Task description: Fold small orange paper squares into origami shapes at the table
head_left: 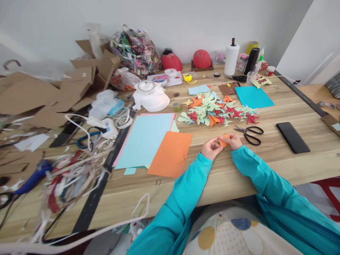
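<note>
A: Position of the folded orange paper (224, 140)?

B: Just right of frame centre, low over the table (265, 156), between the left hand (211, 148) and the right hand (235, 141). Black scissors (249, 134) lie just to its right, and a pile of folded paper shapes (217, 111) sits above it in the frame.

A: Fingers?

B: Both sets are curled and pressed together, each pinching one side of the paper.

A: Orientation?

B: The long axis runs roughly left to right across the frame, from hand to hand. The piece is small and partly covered, so I cannot tell which way a tip points.

A: Nearby?

B: A flat orange sheet (171, 154) lies to the lower left and a dark phone (292, 137) to the right.
</note>
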Motion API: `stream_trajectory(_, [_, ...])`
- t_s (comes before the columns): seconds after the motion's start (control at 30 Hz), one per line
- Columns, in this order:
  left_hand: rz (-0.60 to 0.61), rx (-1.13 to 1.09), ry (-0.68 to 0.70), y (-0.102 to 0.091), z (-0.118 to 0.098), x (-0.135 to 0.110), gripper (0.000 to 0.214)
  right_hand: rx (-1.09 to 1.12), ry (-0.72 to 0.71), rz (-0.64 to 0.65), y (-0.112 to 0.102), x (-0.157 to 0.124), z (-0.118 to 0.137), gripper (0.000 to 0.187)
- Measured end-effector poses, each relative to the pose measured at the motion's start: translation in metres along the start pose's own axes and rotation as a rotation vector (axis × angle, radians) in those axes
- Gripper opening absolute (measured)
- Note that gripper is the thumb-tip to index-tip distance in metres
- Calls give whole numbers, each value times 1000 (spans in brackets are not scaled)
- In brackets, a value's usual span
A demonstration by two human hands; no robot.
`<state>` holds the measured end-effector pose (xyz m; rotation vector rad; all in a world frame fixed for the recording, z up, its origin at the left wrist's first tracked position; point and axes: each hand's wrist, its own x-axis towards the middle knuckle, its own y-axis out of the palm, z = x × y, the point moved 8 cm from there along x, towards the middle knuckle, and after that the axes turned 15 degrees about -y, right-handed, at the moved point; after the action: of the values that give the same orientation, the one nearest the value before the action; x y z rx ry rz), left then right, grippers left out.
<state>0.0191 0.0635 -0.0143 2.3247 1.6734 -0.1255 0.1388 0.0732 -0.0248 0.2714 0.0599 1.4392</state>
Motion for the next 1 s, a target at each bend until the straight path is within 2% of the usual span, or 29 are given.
stream_trajectory(0.33, [33, 1, -8, 4, -5, -5, 51, 86, 4, -43, 3, 0, 6, 35])
stream_trajectory(0.57, [-86, -78, -21, -11, -9, -2, 47, 144, 65, 44, 11, -2, 1, 34])
stream_trajectory(0.7, [-73, -98, -18, -10, -7, -1, 48, 146, 56, 8, 8, -1, -1, 34])
stream_trajectory(0.83, [-84, -116, -5, -8, -4, 1, 40, 174, 59, -61, 6, 1, -1, 40])
stream_trajectory(0.9, [-128, -124, 12, -11, -3, 4, 34, 186, 54, -86, 5, 2, 0, 41])
stream_trajectory(1.0, [-288, -72, 101, -24, -9, 3, 20, 212, 23, -144, 2, 2, 2, 40])
